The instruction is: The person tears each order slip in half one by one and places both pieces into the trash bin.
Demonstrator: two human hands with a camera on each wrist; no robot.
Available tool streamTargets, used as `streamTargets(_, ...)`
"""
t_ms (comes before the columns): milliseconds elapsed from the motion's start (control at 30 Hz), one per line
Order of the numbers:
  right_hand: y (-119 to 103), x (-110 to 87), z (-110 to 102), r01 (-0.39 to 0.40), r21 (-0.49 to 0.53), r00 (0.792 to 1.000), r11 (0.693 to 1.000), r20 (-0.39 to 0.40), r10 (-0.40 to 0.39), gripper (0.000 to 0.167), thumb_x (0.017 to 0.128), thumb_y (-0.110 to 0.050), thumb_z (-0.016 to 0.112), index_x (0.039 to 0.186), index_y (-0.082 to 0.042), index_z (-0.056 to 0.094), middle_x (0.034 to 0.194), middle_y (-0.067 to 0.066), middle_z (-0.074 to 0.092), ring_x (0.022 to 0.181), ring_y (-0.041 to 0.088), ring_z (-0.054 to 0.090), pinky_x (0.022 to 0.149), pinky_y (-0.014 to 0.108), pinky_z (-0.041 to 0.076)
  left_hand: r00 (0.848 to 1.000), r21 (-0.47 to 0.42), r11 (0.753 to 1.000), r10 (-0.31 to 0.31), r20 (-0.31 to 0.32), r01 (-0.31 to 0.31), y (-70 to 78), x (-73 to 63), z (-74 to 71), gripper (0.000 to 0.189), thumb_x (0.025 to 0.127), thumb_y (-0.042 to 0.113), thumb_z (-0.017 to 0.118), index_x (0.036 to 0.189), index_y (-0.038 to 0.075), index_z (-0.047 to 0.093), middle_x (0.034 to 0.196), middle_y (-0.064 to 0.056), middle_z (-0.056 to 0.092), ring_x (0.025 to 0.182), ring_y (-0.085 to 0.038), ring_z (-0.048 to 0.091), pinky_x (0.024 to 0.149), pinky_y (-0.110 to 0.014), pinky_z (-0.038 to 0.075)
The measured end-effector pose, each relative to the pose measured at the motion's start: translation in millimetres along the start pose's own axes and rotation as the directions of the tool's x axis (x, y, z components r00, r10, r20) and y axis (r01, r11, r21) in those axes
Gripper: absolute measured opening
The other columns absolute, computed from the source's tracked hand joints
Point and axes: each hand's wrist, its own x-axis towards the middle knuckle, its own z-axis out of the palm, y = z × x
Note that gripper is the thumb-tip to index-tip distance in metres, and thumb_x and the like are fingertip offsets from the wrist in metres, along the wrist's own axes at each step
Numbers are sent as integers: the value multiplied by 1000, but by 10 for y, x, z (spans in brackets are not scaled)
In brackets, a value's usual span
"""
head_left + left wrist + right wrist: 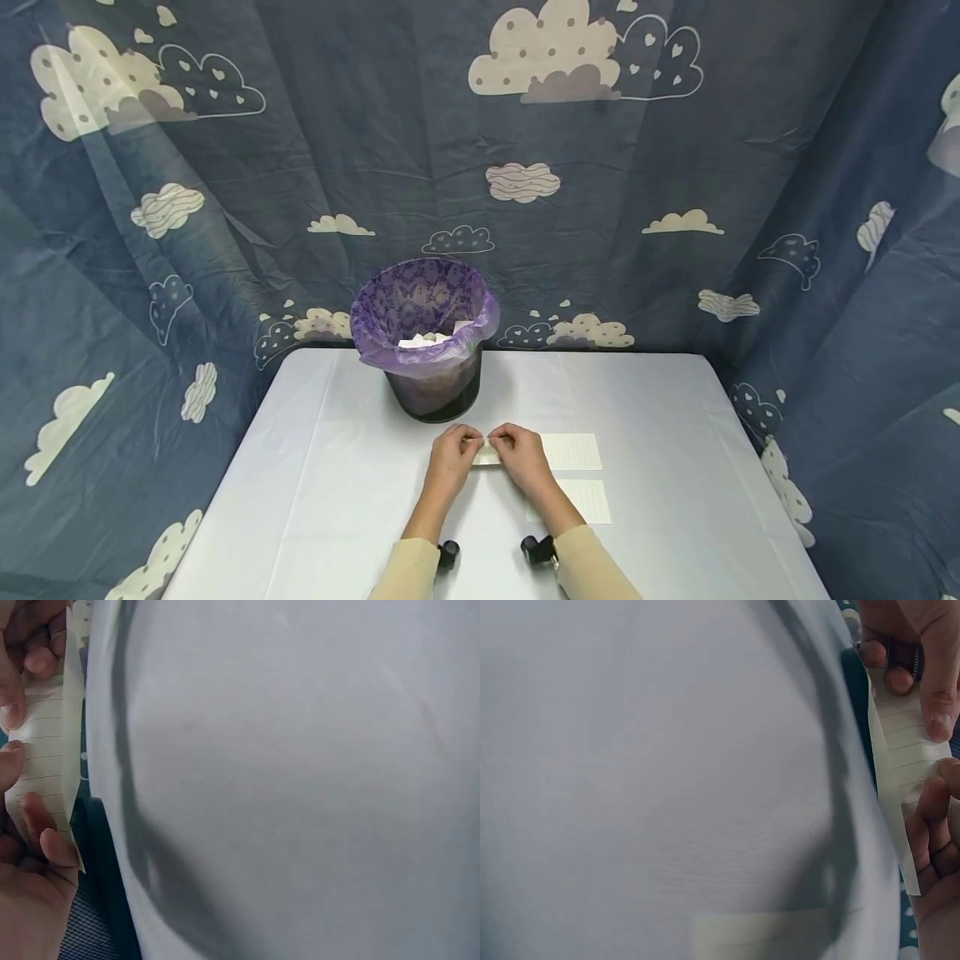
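Both hands meet over the middle of the white table, fingertips close together. My left hand [450, 458] pinches the left part of a cream lined sheet of paper [487, 455], and my right hand [522, 458] pinches its right part. Thin ruled lines cross the sheet [43, 761] in the left wrist view, where its near edge stands bent up as a narrow strip. Thumbs press on the ruled face while other fingers lie curled behind. In the right wrist view the paper [904, 739] spans between the two hands.
Beyond the hands stands a dark bin [435, 392] lined with a purple bag [420, 292], with white paper pieces [423, 340] inside. Right of the hands lie two more lined sheets, a far one [573, 452] and a near one [588, 502]. Cloud-printed curtains [405, 133] surround the white table [337, 475].
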Motion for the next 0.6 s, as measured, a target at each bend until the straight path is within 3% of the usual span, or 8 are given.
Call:
streamTargets(467, -344, -7, -346, -12, 94, 1000, 995, -27, 15, 5, 98, -12, 75, 97, -8, 78, 71, 4, 68, 59, 9, 53, 53, 20, 42, 998, -180, 982, 46, -45, -53, 342, 108, -147, 6, 94, 12, 80, 93, 6, 80, 82, -3, 69, 67, 0, 50, 60, -16, 43)
streamTargets(600, -439, -20, -438, 20, 86, 998, 996, -58, -15, 4, 98, -11, 76, 96, -8, 78, 70, 4, 67, 59, 8, 53, 53, 20, 42, 997, -201, 977, 58, -52, -67, 452, 130, -195, 6, 94, 13, 80, 92, 8, 80, 82, -2, 69, 68, 0, 50, 60, -16, 43)
